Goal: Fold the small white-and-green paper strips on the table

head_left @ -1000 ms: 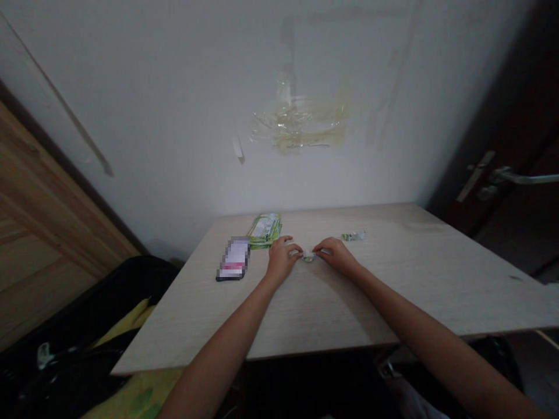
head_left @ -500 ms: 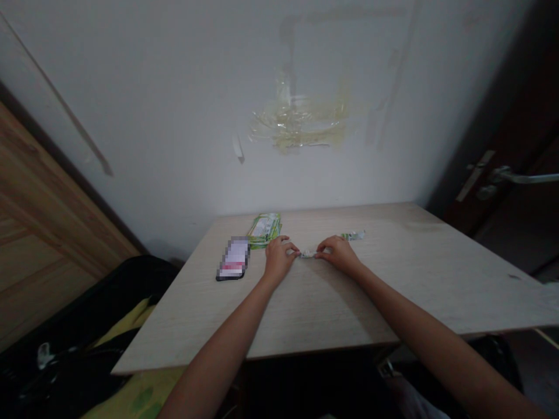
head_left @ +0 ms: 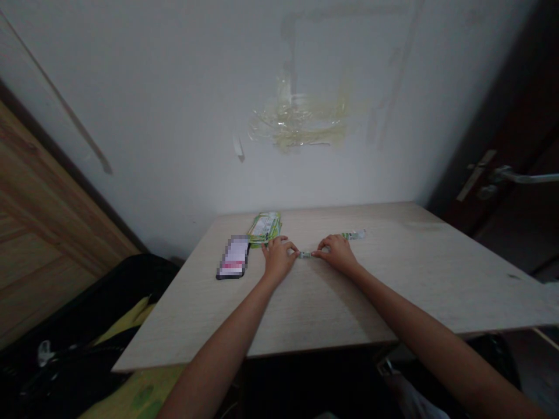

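Green and pale, a small strip (head_left: 304, 255) lies on or just above the table (head_left: 323, 314), its left end pinched in the fingers of our left hand (head_left: 278, 256), its right end in those of our right hand (head_left: 339, 254). We judge it thin plastic: very light, soft, a little slippery and easily creased, so best held by the ends, with only a gentle pull. We cannot tell whether it is folded or rolled. Near our left hand lie packets (head_left: 265, 227) and a phone (head_left: 234, 258); just behind our right hand lies a wrapper (head_left: 358, 234), partly hidden
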A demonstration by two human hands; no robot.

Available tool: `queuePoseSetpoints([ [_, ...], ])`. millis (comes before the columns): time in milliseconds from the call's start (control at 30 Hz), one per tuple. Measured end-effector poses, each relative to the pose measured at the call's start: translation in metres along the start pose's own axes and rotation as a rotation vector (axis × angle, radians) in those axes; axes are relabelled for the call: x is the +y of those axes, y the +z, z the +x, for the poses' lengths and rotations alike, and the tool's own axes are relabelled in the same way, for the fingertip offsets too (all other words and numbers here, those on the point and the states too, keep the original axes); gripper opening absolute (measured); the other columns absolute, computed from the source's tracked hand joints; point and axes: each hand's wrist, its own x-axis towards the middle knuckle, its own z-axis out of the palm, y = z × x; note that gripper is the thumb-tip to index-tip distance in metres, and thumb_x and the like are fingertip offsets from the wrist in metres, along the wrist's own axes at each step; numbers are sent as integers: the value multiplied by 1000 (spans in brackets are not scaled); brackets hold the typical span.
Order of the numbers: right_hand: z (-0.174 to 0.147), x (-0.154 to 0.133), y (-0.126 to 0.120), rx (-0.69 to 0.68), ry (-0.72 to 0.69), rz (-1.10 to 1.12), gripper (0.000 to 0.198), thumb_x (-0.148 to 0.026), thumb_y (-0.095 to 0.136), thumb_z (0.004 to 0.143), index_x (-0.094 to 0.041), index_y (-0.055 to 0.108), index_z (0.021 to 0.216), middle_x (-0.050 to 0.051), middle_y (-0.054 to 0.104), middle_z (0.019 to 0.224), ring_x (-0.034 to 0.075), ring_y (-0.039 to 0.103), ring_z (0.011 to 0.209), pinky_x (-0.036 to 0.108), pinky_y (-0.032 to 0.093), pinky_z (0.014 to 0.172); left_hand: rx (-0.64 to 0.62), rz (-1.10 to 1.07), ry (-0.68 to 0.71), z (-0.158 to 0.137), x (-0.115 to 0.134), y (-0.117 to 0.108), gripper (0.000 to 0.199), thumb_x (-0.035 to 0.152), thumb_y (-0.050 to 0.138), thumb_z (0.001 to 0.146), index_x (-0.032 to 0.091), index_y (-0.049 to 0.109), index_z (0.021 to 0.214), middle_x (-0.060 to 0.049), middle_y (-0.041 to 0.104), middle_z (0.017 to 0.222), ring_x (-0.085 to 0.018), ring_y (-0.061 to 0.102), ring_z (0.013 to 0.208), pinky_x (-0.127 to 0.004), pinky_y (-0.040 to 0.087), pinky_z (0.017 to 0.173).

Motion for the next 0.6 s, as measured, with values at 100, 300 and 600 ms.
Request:
queuePoseSetpoints([
  [100, 0, -1, 2, -2, 5, -11, 36, -58, 67, 82, -23, 74, 86, 8, 69, 104, 27, 53, 110, 38, 33, 96, 5, 6, 21, -1, -1, 1, 13, 40, 72, 82, 30, 76, 89, -4, 57, 133, -29, 40, 132, -56, 19, 114],
  [300, 1, -3, 5, -17, 71, -15, 36, -58, 67, 82, -23, 74, 88, 9, 67, 106, 27, 52, 110, 36, 35, 94, 12, 24, 23, -2, 1, 4, 26, 52, 72, 79, 28, 74, 89, -4, 57, 133, -29, 42, 131, -59, 15, 115],
  [600, 3, -5, 8, -44, 129, -32, 38, -58, 65, 84, -23, 75, 90, 10, 64, 109, 28, 50, 112, 37, 36, 94, -5, 107, -70, -4, 8, 4, 29, 55, 71, 79, 28, 74, 89, -7, 56, 134, -34, 37, 134, -72, 10, 111],
])
